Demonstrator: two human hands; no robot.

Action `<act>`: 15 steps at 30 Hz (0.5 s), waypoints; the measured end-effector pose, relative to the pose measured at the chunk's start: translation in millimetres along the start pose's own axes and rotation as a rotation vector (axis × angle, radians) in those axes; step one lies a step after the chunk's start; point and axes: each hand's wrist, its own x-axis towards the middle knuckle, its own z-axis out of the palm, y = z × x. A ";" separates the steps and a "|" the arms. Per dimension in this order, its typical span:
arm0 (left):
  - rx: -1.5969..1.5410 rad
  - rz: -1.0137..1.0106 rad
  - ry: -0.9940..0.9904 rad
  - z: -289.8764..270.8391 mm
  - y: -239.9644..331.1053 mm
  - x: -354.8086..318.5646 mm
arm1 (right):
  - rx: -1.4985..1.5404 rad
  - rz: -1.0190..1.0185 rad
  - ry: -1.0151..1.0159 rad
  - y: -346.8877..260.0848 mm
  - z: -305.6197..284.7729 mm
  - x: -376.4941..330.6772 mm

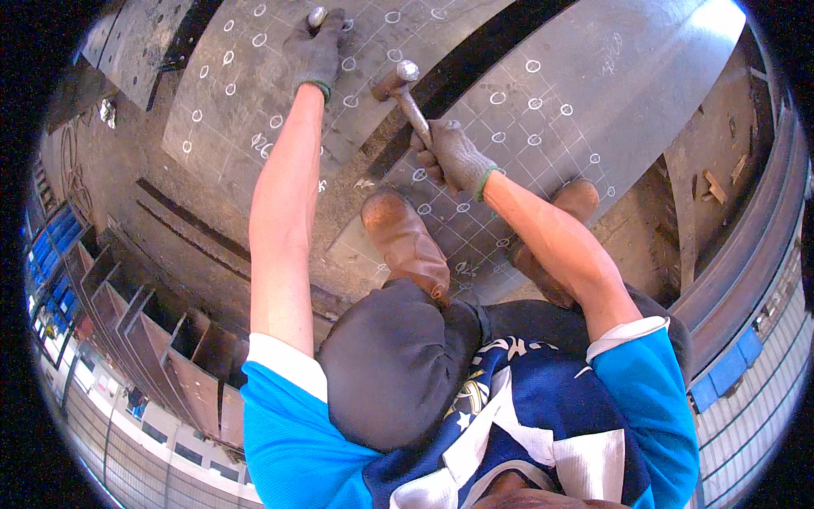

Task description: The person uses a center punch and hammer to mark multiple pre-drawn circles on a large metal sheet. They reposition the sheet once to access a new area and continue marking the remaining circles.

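My left hand (315, 53), in a dark grey glove with a green cuff, is closed round a metal punch (317, 17). Only the punch's shiny rounded end shows; its tip is hidden by the glove. Under that hand lies a grey steel plate (254, 64) marked with a chalk grid and small circles. My right hand (458, 156), gloved the same way, grips a hammer (397, 81) by its metal handle. The hammer's head is raised toward the left hand, apart from the punch. A second steel plate (560, 110) with similar chalk marks lies beneath the right hand.
A dark gap (475, 64) separates the two plates. My brown boots (403, 237) are at the near end of the second plate. Steel sections with upright ribs (161, 348) stand at left, long curved beams (746, 254) at right. Wood scraps (715, 187) lie on the ground.
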 end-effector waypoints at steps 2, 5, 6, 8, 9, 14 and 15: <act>0.089 -0.013 -0.010 -2.1 1.2 -0.2 | -0.003 -0.004 -0.017 1.6 -1.9 5.5; 0.109 0.013 -0.027 -2.3 5.5 -3.0 | -0.100 -0.015 -0.010 1.4 -4.1 6.4; 0.097 0.030 -0.031 -3.0 5.8 -3.5 | -0.123 -0.021 -0.008 1.2 -4.2 6.5; 0.154 0.050 -0.032 -4.4 7.7 -4.0 | -0.138 -0.032 -0.005 1.5 -4.6 7.8; 0.182 0.060 -0.033 -4.9 9.2 -4.0 | -0.142 -0.034 -0.006 1.0 -4.8 7.5; 0.218 -0.007 -0.068 1.7 17.7 -6.1 | -0.306 -0.149 0.058 -18.0 -3.6 -3.7; 0.224 -0.016 -0.079 1.0 17.9 -5.5 | -0.384 -0.223 0.074 -25.8 -3.1 -5.2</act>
